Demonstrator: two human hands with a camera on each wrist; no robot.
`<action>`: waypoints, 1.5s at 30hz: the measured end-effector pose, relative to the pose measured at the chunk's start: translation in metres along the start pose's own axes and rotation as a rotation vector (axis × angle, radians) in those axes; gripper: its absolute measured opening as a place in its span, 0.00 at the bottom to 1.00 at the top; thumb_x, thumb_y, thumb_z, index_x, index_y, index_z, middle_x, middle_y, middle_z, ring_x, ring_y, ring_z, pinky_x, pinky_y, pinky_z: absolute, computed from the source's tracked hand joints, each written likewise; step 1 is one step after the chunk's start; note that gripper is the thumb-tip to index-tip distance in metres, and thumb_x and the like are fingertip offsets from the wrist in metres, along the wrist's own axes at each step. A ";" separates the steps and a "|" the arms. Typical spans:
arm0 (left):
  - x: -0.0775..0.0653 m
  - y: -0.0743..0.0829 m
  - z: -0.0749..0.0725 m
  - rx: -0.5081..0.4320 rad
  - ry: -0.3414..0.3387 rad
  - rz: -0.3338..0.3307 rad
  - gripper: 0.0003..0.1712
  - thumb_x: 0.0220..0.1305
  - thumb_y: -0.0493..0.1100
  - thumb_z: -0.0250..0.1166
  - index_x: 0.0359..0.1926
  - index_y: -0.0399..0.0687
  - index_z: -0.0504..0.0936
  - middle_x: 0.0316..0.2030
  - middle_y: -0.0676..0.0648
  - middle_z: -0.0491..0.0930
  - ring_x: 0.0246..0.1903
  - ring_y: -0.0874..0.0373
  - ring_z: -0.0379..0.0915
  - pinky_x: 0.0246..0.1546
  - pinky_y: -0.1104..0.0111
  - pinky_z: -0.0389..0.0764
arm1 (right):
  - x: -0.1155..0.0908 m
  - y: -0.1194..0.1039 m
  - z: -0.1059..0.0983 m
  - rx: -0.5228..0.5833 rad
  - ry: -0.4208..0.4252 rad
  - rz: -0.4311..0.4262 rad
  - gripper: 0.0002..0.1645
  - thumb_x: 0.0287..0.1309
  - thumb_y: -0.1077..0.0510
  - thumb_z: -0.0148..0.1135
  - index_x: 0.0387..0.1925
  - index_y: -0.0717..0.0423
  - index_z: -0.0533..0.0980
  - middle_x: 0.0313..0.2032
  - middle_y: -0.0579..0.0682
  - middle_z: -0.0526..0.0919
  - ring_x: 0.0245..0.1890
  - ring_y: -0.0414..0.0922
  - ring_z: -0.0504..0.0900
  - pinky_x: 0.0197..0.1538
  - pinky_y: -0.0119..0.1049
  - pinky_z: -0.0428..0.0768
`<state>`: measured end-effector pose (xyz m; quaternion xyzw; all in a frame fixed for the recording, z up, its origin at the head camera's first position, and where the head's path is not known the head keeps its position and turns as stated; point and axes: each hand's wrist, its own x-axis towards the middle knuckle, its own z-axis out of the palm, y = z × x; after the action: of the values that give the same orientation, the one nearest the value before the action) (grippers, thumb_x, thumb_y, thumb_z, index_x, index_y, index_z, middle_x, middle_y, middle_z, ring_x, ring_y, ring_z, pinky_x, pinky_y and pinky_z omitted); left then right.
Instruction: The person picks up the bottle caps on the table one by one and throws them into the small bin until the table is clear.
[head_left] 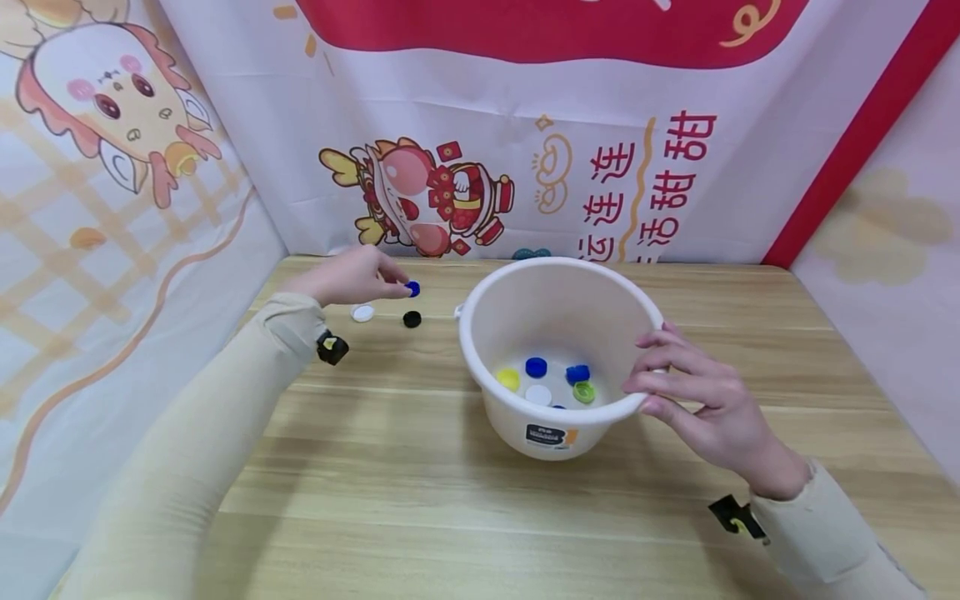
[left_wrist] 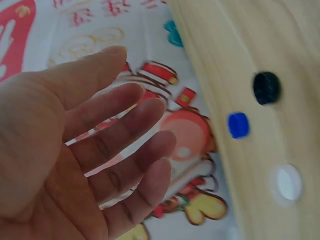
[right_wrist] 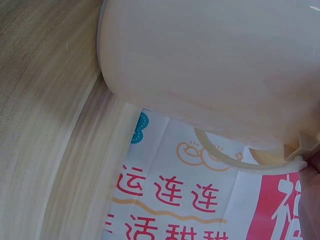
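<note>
My left hand is over the far left of the table, its fingertips beside a blue bottle cap. In the left wrist view its fingers are apart and loosely bent, with nothing held. A black cap and a white cap lie close by. With my right hand I grip the right rim of a cream plastic bucket, fingers over the edge and thumb outside. Inside are several caps, among them a yellow one, a white one and a green one.
The wooden table meets a printed cloth backdrop at its far edge. Another printed cloth borders its left side. The bucket's handle hangs on its outer side in the right wrist view.
</note>
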<state>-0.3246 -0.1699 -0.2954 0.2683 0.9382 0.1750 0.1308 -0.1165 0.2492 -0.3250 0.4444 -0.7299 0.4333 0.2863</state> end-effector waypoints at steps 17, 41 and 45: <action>0.005 -0.107 0.036 -0.144 0.022 -0.176 0.31 0.65 0.49 0.68 0.61 0.32 0.75 0.56 0.31 0.77 0.56 0.38 0.73 0.58 0.46 0.71 | -0.001 0.003 -0.001 -0.012 -0.011 -0.001 0.17 0.63 0.52 0.65 0.37 0.65 0.85 0.37 0.57 0.83 0.56 0.51 0.75 0.71 0.51 0.57; 0.018 -0.122 0.057 -0.110 0.046 -0.287 0.26 0.61 0.47 0.71 0.54 0.32 0.81 0.52 0.33 0.80 0.53 0.37 0.75 0.58 0.45 0.71 | 0.000 0.005 0.003 0.031 -0.001 -0.015 0.16 0.63 0.54 0.66 0.37 0.67 0.85 0.37 0.57 0.84 0.56 0.51 0.75 0.71 0.52 0.57; 0.024 -0.115 0.056 -0.024 0.028 -0.269 0.21 0.59 0.45 0.72 0.48 0.33 0.84 0.49 0.32 0.81 0.51 0.36 0.76 0.56 0.45 0.73 | -0.005 0.006 0.002 0.035 0.004 0.006 0.16 0.62 0.54 0.67 0.37 0.66 0.85 0.37 0.57 0.84 0.57 0.52 0.75 0.72 0.51 0.56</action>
<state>-0.3784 -0.2335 -0.3962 0.1359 0.9654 0.1707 0.1430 -0.1203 0.2507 -0.3321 0.4464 -0.7230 0.4476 0.2787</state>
